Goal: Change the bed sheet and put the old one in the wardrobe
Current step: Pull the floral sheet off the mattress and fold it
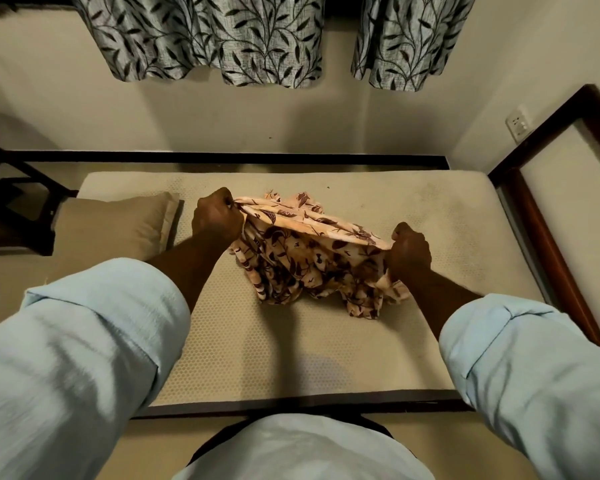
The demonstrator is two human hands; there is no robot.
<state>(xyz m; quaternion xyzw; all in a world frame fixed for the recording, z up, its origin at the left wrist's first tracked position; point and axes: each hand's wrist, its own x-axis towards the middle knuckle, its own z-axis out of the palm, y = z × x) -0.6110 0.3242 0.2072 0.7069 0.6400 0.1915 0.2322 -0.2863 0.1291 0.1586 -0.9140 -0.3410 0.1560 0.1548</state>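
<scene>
A peach bed sheet [305,261] with a dark brown leaf print hangs bunched between my two hands above the middle of the bare beige mattress [291,348]. My left hand [217,220] grips one end of its top edge in a fist. My right hand [409,252] grips the other end, lower and nearer to me. The edge is stretched taut between them, and the rest of the sheet droops in folds onto the mattress.
A tan pillow [115,225] lies on the mattress at the left. A dark wooden bed frame [548,244] runs along the right side and a dark wooden stand [11,195] is at far left. Leaf-patterned curtains [222,36] hang on the far wall.
</scene>
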